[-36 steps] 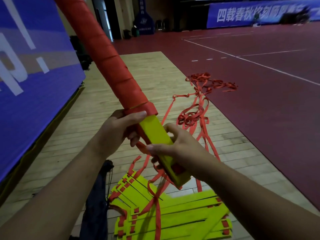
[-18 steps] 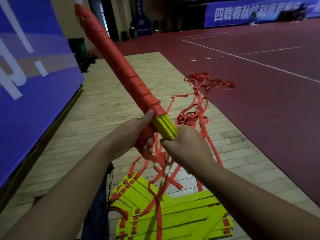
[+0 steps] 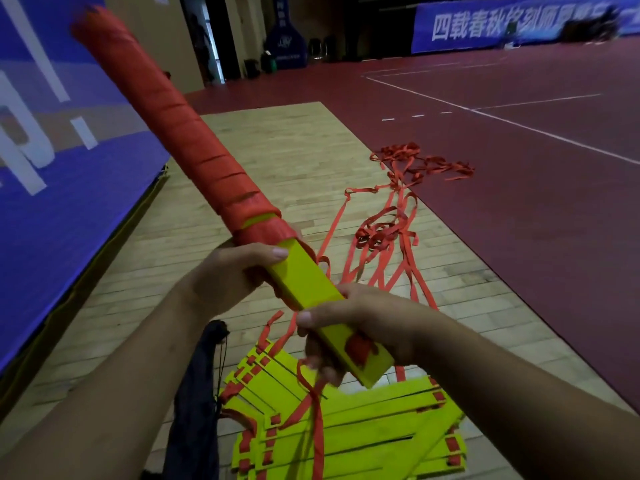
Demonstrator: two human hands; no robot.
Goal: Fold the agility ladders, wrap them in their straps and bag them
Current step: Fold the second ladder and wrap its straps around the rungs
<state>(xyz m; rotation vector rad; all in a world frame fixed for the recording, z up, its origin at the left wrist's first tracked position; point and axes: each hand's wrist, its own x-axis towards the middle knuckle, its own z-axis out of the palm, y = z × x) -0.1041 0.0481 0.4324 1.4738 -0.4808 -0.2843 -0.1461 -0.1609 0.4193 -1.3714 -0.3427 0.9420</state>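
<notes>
Bundle [image 3: 304, 282] slants upward, gripped by left hand [image 3: 221, 282] above right hand [image 3: 367, 323].

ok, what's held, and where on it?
Both grip the stacked yellow plastic ladder rungs: left hand where the red strap wrapping ends, right hand near the bare lower end.

Far ahead of your right hand [image 3: 363, 320], the blue back-wall banner [image 3: 519, 27] carries white Chinese characters: 四载春秋 reads clearly, the rest is blurred. Left of your left hand [image 3: 228, 278], the big blue side banner [image 3: 69, 174] shows large white strokes, cut off and unreadable.
</notes>
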